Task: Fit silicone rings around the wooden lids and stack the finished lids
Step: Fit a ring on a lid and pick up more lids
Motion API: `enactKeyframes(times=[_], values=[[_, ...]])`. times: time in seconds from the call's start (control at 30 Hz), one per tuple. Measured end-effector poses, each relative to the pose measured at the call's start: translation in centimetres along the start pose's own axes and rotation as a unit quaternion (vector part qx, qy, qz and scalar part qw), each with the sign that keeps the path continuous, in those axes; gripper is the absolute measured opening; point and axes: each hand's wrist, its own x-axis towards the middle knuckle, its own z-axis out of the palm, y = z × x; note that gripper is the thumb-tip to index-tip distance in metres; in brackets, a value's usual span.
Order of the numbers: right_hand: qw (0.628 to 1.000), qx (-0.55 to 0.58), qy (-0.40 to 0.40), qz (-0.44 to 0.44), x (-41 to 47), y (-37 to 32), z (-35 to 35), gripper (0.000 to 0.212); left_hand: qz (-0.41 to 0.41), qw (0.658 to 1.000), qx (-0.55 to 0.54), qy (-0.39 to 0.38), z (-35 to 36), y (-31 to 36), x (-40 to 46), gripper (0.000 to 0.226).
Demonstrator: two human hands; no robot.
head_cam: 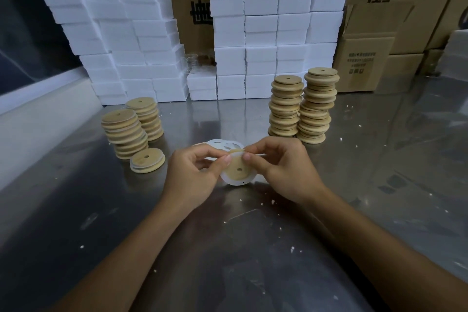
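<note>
A round wooden lid (237,168) with a small centre hole stands tilted just above the metal table (228,248), a white silicone ring (234,181) seated round its lower edge. My left hand (195,172) and my right hand (281,167) pinch the lid's upper rim and the ring from both sides. Loose white silicone rings (221,145) lie in a small heap right behind the hands. Two stacks of lids with rings (134,125) stand at the left, with a short pile of lids (147,161) in front of them. Two taller stacks of bare lids (302,106) stand at the right.
White foam boxes (253,33) are piled in a wall along the back of the table, with brown cartons (367,63) behind and to the right. White foam crumbs are scattered over the table surface. A pale ledge (38,109) runs along the left.
</note>
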Motion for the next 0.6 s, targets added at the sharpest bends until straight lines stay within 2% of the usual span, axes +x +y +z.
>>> enactKeyframes(times=[0.2, 0.6], values=[[0.998, 0.034, -0.027, 0.04, 0.3, -0.3, -0.6, 0.007, -0.085, 0.992, -0.096, -0.017, -0.2, 0.5, -0.1, 0.02], [0.993, 0.083, -0.042, 0.078, 0.2, -1.1, -1.2, 0.008, -0.147, 0.981, -0.123, -0.007, -0.2, 0.6, 0.0, 0.008]])
